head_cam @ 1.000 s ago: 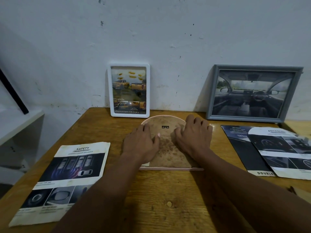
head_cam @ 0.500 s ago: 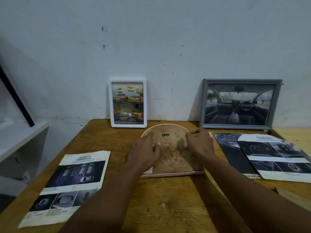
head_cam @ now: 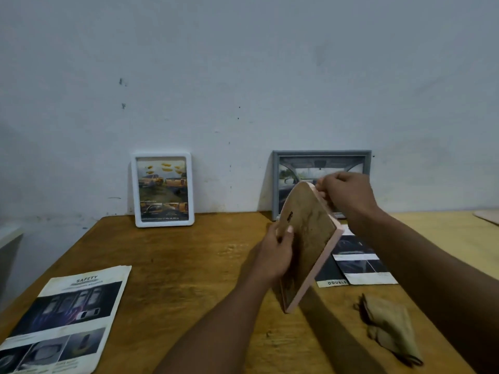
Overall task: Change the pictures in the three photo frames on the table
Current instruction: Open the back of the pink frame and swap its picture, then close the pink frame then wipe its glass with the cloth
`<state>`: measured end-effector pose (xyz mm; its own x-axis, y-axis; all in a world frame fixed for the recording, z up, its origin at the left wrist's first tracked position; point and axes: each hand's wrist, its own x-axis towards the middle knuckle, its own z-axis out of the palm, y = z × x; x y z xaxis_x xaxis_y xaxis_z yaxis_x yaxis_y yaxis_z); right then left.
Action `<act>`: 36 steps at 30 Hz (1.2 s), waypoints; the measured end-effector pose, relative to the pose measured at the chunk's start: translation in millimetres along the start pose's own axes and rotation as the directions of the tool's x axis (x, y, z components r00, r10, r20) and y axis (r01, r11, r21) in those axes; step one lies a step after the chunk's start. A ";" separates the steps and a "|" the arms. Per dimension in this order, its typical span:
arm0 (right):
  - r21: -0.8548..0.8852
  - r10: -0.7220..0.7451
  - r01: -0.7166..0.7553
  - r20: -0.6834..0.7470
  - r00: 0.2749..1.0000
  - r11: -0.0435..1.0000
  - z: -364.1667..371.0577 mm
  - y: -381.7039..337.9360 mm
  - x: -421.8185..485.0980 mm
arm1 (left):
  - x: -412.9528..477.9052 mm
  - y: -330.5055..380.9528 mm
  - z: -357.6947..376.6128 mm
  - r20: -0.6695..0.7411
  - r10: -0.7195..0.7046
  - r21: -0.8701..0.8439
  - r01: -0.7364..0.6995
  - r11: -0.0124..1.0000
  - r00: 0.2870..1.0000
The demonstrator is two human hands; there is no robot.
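Both hands hold the pink frame (head_cam: 310,244) tilted up off the worktop (head_cam: 189,265), brown backing towards the camera: the left hand (head_cam: 275,255) grips its left edge, the right hand (head_cam: 347,195) pinches its top corner. The worktop's middle lies open. At the back edge a white frame (head_cam: 162,188) leans on the wall; the grey frame (head_cam: 321,182) is partly hidden behind the hands. A safety leaflet (head_cam: 64,317) is cut off at the front left corner.

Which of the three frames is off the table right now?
The pink arch-topped frame, back toward the camera, held by the left hand and right hand. The white frame and grey frame lean against the wall.
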<state>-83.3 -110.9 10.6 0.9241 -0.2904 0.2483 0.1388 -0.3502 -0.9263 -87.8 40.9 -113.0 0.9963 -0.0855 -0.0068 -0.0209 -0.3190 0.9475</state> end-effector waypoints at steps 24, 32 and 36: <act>-0.614 -0.081 0.221 0.248 0.965 0.757 98.3 114.8 -70.1 | -21.8 -71.7 -97.5 -0.247 -0.104 0.237 0.164 0.957 0.963; -0.668 -0.089 0.258 0.277 0.957 0.698 98.5 116.9 -69.9 | -29.5 -70.6 -86.0 -0.127 0.074 0.792 0.056 0.607 0.989; -0.630 -0.075 0.239 0.277 0.958 0.739 83.4 112.0 -67.0 | -29.9 -58.9 -78.4 -0.046 0.169 0.856 -0.049 0.515 0.985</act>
<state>-100.0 -56.3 -133.4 0.9735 -0.0059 0.2288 0.0996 -0.8891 -0.4466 -109.8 136.2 -143.6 0.9812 -0.0948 0.1683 -0.1304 -0.9679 0.2150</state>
